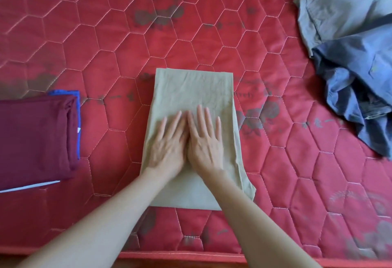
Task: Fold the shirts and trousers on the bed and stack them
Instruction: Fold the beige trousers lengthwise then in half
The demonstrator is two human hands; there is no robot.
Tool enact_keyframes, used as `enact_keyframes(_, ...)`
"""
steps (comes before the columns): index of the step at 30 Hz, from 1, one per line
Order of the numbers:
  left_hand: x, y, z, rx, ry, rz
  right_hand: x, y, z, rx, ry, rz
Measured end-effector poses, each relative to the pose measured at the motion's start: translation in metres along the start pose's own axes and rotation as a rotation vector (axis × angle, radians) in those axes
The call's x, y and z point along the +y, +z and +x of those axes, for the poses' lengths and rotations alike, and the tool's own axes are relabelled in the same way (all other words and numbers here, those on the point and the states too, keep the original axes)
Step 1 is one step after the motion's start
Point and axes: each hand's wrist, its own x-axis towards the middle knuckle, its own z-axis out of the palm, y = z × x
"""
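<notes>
The folded beige garment (192, 97) lies in the middle of the red quilted bed (275, 161), and all other places are told from it. On its middle the left hand (167, 146) and the right hand (204, 142) press flat side by side, fingers straight, grasping nothing. To its left lies a stack with a maroon garment (34, 140) on a blue one (78, 119); far to its upper right lies a loose heap of grey-blue clothes (350, 55).
</notes>
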Motion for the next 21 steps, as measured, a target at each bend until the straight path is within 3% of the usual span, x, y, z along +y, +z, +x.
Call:
enact_keyframes(2, -0.017, 0.006, 0.03, -0.015, -0.114, -0.04, 0.01, 0.008, 0.03, -0.081, -0.024, -0.019)
enact_keyframes(5, -0.042, 0.016, 0.044, -0.005, -0.294, -0.106, 0.043, 0.008, 0.041, -0.044, -0.014, -0.091)
enact_keyframes(8, -0.051, 0.014, 0.037, 0.004, -0.349, -0.097, 0.061, 0.001, 0.029, 0.013, 0.167, -0.1)
enact_keyframes(10, -0.048, 0.006, 0.033, 0.061, -0.32, -0.052, 0.062, -0.003, 0.027, 0.046, 0.249, -0.114)
enact_keyframes(14, -0.035, -0.009, 0.05, 0.171, -0.092, -0.012, 0.047, -0.01, 0.056, 0.032, 0.095, -0.134)
enact_keyframes(18, -0.041, -0.007, 0.096, 0.017, 0.034, 0.049, 0.048, -0.004, 0.098, -0.138, 0.071, -0.105)
enact_keyframes(21, -0.055, 0.001, 0.119, -0.073, 0.032, 0.054, 0.057, 0.001, 0.1, -0.146, 0.092, -0.104)
